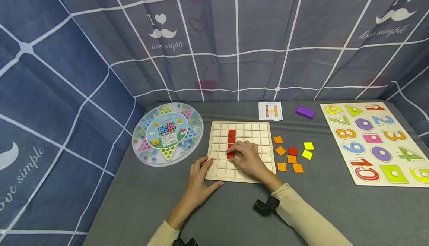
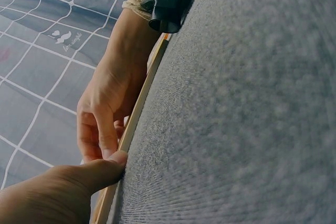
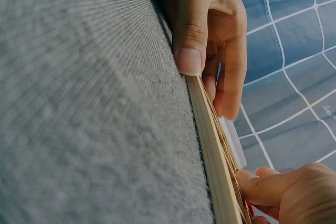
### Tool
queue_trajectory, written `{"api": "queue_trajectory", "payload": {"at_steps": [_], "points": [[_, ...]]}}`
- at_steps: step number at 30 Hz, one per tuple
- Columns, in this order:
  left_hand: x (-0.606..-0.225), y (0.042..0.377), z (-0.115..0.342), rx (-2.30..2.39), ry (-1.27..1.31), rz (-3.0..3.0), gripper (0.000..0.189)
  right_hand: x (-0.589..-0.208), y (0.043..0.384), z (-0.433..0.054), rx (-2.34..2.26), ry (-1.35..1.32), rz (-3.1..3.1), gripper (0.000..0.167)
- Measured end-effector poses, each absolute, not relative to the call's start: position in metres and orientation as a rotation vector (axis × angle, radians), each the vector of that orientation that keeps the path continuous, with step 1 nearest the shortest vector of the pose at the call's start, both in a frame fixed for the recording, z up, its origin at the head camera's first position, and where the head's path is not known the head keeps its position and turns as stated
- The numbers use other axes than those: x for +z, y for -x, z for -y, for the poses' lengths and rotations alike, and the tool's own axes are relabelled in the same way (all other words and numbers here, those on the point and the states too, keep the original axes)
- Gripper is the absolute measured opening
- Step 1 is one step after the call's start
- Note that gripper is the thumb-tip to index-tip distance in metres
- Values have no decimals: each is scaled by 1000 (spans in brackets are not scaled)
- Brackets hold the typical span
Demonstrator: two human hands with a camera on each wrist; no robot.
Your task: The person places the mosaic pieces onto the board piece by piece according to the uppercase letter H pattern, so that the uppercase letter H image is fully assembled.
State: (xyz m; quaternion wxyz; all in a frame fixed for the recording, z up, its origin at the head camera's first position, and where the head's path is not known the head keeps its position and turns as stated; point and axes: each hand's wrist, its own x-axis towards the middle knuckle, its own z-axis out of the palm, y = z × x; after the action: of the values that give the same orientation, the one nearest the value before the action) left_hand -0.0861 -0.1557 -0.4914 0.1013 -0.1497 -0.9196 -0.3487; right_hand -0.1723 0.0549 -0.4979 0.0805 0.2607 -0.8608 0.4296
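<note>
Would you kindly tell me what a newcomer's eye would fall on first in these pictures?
Probably the column of red square tiles on the wooden grid board, with the right hand at the lowest one and the left hand at the board's near left corner. Next, perhaps, come the round Chinese checkers set left of the board and the colourful number puzzle at the table's right side.

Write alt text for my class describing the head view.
A person's right hand touches a column of red tiles on a wooden grid board, while the left hand rests at its near left corner. Loose orange, red and yellow tiles lie to the right.
</note>
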Motion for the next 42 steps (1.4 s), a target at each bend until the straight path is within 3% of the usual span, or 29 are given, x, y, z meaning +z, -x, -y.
{"api": "queue_trajectory", "payload": {"at_steps": [21,27,32,42], "points": [[-492,85,154,-1042,447,2713,80,-497,170,-59,1298,-794,2564,25],[-493,86,156,-1035,451,2695,80,-491,172,-71,1315,-937,2582,26],[-494,86,157,-1051,464,2666,81,-487,174,-99,1320,-1016,2481,26],[-496,85,157,-1055,465,2659,81,-491,174,-192,1224,-766,2482,32]]}}
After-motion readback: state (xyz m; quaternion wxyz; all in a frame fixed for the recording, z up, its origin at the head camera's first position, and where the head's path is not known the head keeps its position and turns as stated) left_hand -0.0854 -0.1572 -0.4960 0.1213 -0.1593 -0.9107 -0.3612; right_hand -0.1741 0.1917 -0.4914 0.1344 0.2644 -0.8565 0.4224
